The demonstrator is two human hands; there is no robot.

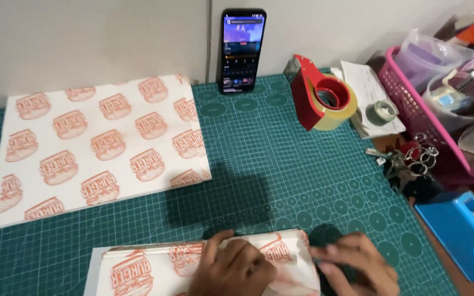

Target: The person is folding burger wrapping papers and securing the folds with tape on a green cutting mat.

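left hand (231, 268) on folded paper (154, 266), right hand (357, 263) at edge

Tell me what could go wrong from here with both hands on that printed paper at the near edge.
The left hand presses the folded printed paper, and the right hand works at its end; a slip could skew the fold. The tape dispenser and key bunch lie near on the right, so a wide sweep might knock them.

Single head view, looking steeply down and forward over green cutting mat (281, 164) toward wall; hands near bottom edge.
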